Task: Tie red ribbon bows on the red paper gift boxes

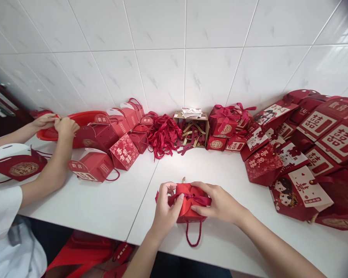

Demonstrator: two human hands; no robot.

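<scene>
A small red gift box (188, 218) stands on the white table in front of me, its top flaps folded together. A dark red ribbon (202, 200) is tied across its top, with a knot in the middle. My left hand (168, 206) is closed around the box's left side, thumb beside the knot. From the right, my right hand (219, 202) grips the box, its thumb and fingers on the top flaps around the ribbon. A dark red cord handle (193, 245) hangs off the near side onto the table.
At right stands a large pile of red boxes (321, 135). Ribboned boxes (224, 119), a carton of ribbon strips (204, 129) and loose red ribbons (164, 135) line the wall. At left, a co-worker's hands (58, 125) are near a red basin (87, 117) and several boxes (92, 166).
</scene>
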